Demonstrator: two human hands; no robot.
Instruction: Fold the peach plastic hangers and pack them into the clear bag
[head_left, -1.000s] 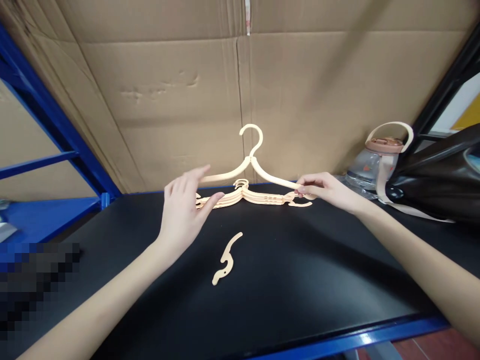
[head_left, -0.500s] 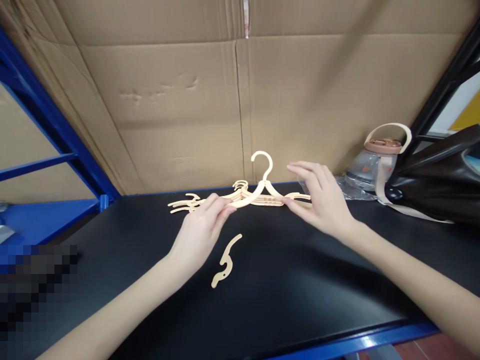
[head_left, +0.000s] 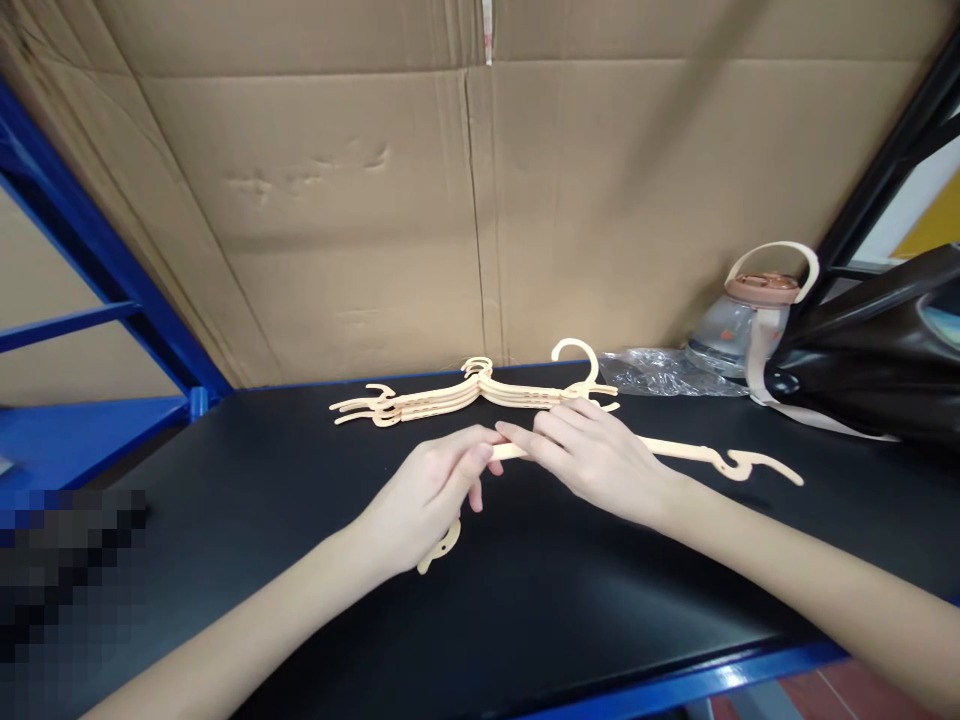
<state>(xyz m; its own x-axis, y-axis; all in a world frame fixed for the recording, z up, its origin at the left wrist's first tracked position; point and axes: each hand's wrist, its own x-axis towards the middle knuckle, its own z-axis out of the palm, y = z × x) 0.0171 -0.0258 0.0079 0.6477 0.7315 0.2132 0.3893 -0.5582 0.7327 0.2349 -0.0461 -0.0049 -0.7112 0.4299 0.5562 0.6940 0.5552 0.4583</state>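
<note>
A cream plastic hanger (head_left: 679, 450) is held above the black table. Its hook rises behind my right hand, and its right arm ends in a notched, curved piece. My left hand (head_left: 431, 485) is closed on the hanger's left arm, thumb on top. My right hand (head_left: 589, 455) wraps over the hanger near its middle, fingertips close to the left hand's. Partly hidden beneath my left hand, a loose curved hanger end piece (head_left: 442, 550) lies on the table. Several stacked hangers (head_left: 442, 400) lie behind, with similar notched ends.
At the back right stand a clear bottle (head_left: 731, 325) with a strap and handle, crumpled clear plastic (head_left: 652, 372) and a black bag (head_left: 885, 350). A cardboard wall (head_left: 360, 220) closes the back. Blue frame bars (head_left: 112, 235) rise at the left.
The hanger has come down nearer and shifted right, its hook moving rightward. My right hand, formerly spread beside the hanger, now grips it close to my left hand.
</note>
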